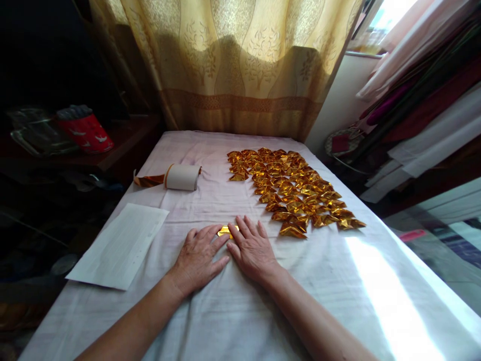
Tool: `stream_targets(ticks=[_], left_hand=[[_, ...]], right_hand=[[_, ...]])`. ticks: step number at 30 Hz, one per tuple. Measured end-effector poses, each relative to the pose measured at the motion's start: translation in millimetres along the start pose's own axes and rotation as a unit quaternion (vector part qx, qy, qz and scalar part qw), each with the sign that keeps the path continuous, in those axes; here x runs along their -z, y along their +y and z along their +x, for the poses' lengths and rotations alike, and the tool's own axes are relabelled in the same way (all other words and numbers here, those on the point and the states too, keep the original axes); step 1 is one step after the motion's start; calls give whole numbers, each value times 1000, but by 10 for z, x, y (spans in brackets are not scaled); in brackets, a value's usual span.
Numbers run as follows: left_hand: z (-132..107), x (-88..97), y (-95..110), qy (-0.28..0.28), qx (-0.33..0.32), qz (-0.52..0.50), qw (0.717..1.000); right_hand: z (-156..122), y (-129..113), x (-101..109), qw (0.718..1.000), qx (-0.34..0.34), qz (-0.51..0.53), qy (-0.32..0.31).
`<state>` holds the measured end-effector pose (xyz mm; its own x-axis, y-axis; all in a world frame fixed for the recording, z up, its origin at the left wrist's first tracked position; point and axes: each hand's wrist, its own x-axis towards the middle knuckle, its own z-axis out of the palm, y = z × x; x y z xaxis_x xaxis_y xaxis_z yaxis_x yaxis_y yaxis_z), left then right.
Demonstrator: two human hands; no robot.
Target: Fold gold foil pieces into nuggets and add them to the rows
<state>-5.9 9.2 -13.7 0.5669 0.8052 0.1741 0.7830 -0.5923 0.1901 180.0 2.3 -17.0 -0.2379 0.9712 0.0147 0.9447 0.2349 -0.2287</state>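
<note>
A small folded piece of gold foil paper (224,231) lies flat on the sheet between my hands, its ends partly hidden under my fingers. My left hand (200,254) rests palm down at its left end, fingers reaching over the edge and thumb apart. My right hand (252,246) lies flat with fingers spread, pressing on the right end of the foil. Beyond my right hand, many folded gold foil ingots (287,190) sit in rows on the bed-like surface.
A white roll (182,177) with a gold strip trailing from it lies back left. A sheet of white paper (122,245) rests nearer on the left. Patterned curtains (240,70) hang behind the white-covered surface (319,301). A red cup (85,131) stands on a dark side table; clothes (421,120) hang right.
</note>
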Motion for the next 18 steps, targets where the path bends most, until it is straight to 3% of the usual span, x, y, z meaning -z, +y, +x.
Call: stream_targets(ticks=[12, 18], left_hand=[[49, 28, 32, -12, -17, 37, 999], [-114, 7, -102, -7, -25, 50, 998]], right_hand=[[-116, 84, 16, 999, -40, -17, -2], [-123, 101, 3, 999, -43, -16, 12]])
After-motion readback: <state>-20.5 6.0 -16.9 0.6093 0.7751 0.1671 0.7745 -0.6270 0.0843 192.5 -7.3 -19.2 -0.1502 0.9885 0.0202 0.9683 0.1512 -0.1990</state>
